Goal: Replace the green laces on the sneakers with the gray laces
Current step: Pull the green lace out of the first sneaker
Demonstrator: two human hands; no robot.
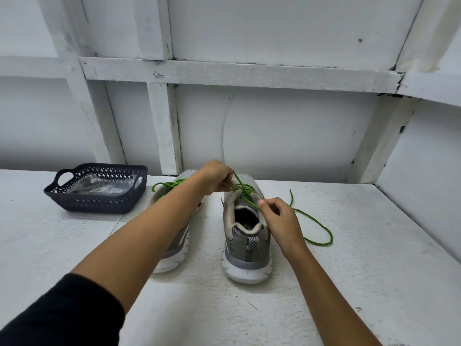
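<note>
On the white table [349, 270] stand two gray sneakers, heels toward the person. A dark mesh basket [99, 203] holding a clear packet sits at ten o'clock from them. Over the right sneaker [245, 245], the left hand [217, 179] pinches the green lace [331, 237] at twelve o'clock above the tongue. The right hand [279, 218] pinches it by the top eyelets, and slack loops away toward three o'clock. The left sneaker [174, 248] remains laced green. The lace looks thin, light and limp, so it is probably best gripped close to an eyelet and drawn gently.
</note>
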